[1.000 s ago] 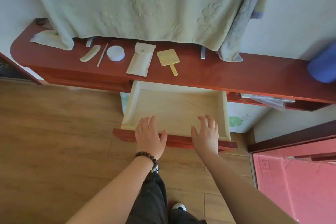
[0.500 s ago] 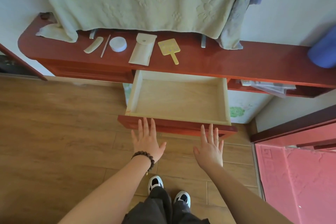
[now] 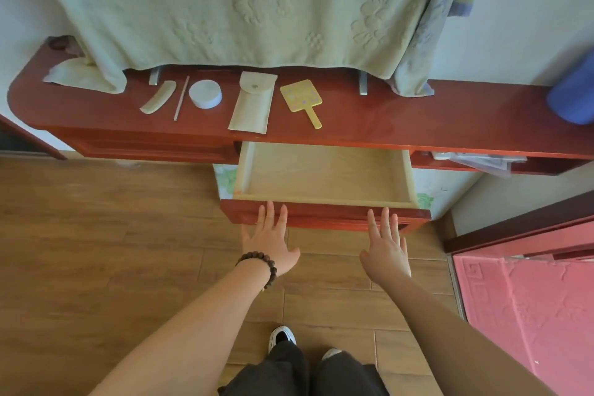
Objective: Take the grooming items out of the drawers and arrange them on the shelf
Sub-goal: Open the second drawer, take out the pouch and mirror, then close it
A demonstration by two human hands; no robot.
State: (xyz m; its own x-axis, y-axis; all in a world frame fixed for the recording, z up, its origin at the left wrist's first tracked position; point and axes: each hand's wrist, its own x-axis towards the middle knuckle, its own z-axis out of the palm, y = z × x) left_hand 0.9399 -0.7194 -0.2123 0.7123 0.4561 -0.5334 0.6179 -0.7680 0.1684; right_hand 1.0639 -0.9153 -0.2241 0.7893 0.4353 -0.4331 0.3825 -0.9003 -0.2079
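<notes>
Left hand: the left hand (image 3: 269,239) is spread flat, fingers straight, tips against the red front panel of the drawer (image 3: 324,219); it holds nothing.
Right hand: the right hand (image 3: 385,246) is the same, fingers straight and fanned, tips on the panel near its right end.
Drawer: pulled out under the shelf (image 3: 418,120), pale wood inside, and nothing shows in it.
Drawer handling: looks like a light, stiff wooden box; flat palms on the front panel should slide it shut evenly, I'd say.
Grooming items: all five lie in a row on the shelf, well apart from both hands.
Comb: the comb (image 3: 158,101) is at the left, curved, thin and rigid; take it at mid-length.
Stick: the thin stick (image 3: 181,99), just beside the comb, is likely fragile; a pinch will do.
Round case: the round case (image 3: 205,93) is smooth and possibly slippery.
Pouch: the pouch (image 3: 252,103) is soft and flat, with a snap flap.
Hand mirror: the yellow hand mirror (image 3: 301,96) is breakable; grip the handle.
Side compartment: the open compartment (image 3: 475,162) on the right holds papers or packets; I cannot tell which.
</notes>
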